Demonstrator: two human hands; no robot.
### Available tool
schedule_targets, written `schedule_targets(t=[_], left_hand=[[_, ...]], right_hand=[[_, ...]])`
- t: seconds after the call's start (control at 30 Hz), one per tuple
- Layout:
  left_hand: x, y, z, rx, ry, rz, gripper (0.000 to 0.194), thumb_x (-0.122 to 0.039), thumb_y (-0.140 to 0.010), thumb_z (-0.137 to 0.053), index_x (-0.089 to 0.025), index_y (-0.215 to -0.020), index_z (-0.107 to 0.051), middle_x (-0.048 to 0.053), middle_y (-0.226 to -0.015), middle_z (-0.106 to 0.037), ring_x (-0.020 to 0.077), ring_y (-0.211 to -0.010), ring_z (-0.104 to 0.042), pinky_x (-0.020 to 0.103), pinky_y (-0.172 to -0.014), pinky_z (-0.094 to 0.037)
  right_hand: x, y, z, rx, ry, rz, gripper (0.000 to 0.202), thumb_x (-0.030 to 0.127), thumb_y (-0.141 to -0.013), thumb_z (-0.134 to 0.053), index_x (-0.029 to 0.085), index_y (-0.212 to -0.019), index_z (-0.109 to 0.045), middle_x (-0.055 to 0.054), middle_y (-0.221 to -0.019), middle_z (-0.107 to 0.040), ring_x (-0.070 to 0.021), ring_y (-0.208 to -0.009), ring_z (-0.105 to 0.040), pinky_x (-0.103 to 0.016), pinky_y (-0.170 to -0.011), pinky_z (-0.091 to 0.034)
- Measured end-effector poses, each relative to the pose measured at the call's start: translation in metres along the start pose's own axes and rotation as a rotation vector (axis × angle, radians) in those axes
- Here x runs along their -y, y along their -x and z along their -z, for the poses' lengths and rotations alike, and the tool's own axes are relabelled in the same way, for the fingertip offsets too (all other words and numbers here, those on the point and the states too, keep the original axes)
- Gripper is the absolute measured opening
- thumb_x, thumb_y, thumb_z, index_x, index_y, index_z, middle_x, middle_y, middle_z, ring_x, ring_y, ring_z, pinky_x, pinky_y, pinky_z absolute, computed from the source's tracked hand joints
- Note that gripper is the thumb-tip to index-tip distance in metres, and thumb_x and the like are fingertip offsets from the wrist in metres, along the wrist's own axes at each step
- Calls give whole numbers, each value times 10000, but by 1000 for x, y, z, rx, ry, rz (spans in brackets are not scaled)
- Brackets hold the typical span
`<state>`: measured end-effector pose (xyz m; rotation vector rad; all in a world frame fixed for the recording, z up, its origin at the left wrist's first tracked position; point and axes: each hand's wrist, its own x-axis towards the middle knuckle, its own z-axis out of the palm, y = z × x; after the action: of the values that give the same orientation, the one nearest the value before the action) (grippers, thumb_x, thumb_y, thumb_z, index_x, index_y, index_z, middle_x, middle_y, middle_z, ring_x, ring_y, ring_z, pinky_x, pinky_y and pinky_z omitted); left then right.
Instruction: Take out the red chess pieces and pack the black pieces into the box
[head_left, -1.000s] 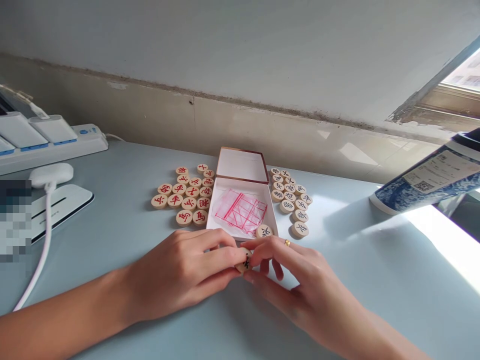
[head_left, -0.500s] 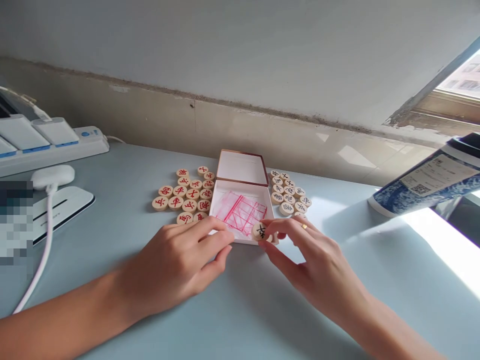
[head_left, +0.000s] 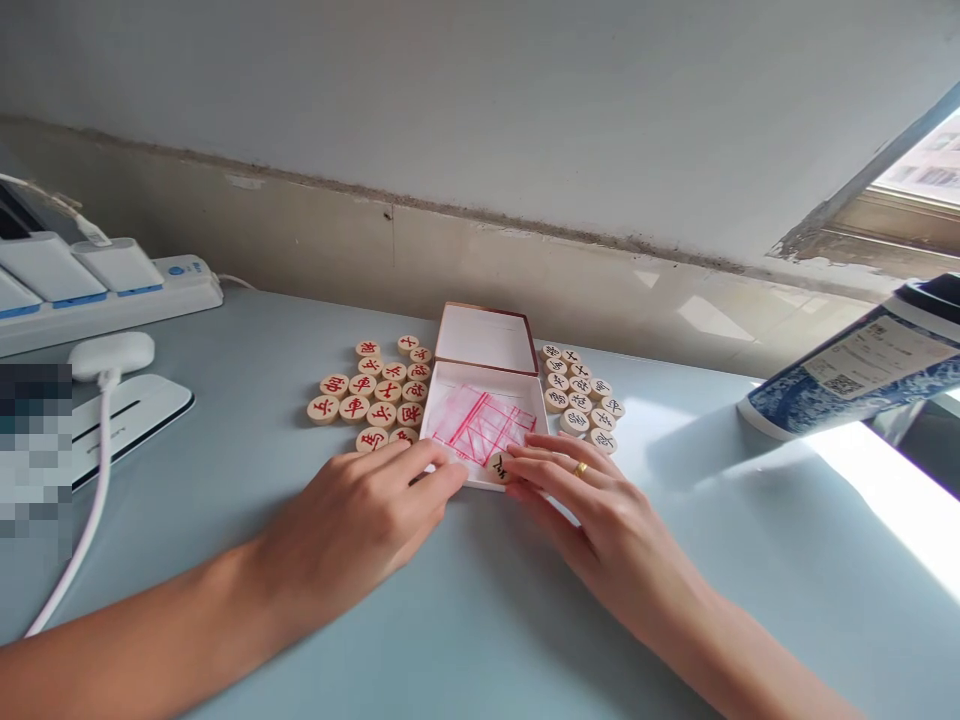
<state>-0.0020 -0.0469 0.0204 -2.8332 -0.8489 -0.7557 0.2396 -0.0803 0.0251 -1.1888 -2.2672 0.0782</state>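
An open white box [head_left: 542, 440] with pink and red lines on its bottom lies between my hands. My right hand [head_left: 581, 490], a ring on one finger, has its fingertips on a black-marked round piece [head_left: 498, 467] at the box's near right part. At the near left corner of the box rests my left hand [head_left: 375, 505], its fingers bent together; what is under the fingertips is hidden. Several red-marked pieces [head_left: 355, 408] lie left of the box, and several black-marked pieces [head_left: 580, 402] lie to its right.
A blue patterned cup [head_left: 855, 365] with a dark lid leans in at the right. On the left are a power strip [head_left: 180, 285] with plugs, a white case on a cable [head_left: 112, 352] and a flat white device [head_left: 142, 410]. A wall stands behind the table.
My right hand has moved slightly left and down with the black-marked piece, and its fingers lie flatter. My left hand has barely moved. The view has shifted slightly.
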Motion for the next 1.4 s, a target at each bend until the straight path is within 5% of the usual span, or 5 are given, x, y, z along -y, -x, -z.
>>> schedule_targets(t=[0.17, 0.5, 0.67, 1.27, 1.4], left_hand=[[1, -1, 0, 4, 30, -7, 262, -36, -1000, -434, -189, -1097, -623, 5, -928, -710, 205, -788, -735, 323, -629, -495], [1, 0, -1, 21, 68, -15, 234, -71, -1020, -446, -186, -1096, -635, 9, -920, -707, 205, -774, -726, 327, -637, -487], [2, 1, -1, 35, 93, 3, 231, -80, -1029, -439, -191, -1081, -635, 6, -925, -707, 194, -784, -724, 318, -658, -493], [2, 0, 0, 28, 65, -18, 265, -74, -1035, -419, -182, -1118, -646, 20, -944, -720, 193, -804, -736, 306, -653, -504], [2, -1, 0, 15, 54, -25, 276, -63, -1032, -404, -167, -1099, -651, 23, -929, -722, 191, -794, -741, 302, -635, -502]], right_hand=[[1, 2, 1, 48, 43, 23, 205, 161, -996, -585, 191, -1194, -629, -36, -1198, -737, -229, -1175, -625, -433, -980, -573], [5, 4, 3, 45, 82, 9, 290, 106, -990, -517, 166, -1263, -594, -61, -1098, -767, -260, -1210, -626, -465, -943, -609], [3, 5, 2, 5, 125, 88, 352, 146, -976, -559, 142, -1328, -577, -137, -1342, -660, -294, -1271, -580, -503, -988, -590], [7, 2, 8, 90, 121, 90, 214, 165, -997, -564, 162, -1201, -629, -96, -1201, -707, -268, -1122, -626, -463, -920, -585], [3, 2, 18, -25, 309, 93, 249, 73, -995, -456, 114, -1200, -591, -147, -1157, -687, -284, -1040, -637, -448, -807, -585]])
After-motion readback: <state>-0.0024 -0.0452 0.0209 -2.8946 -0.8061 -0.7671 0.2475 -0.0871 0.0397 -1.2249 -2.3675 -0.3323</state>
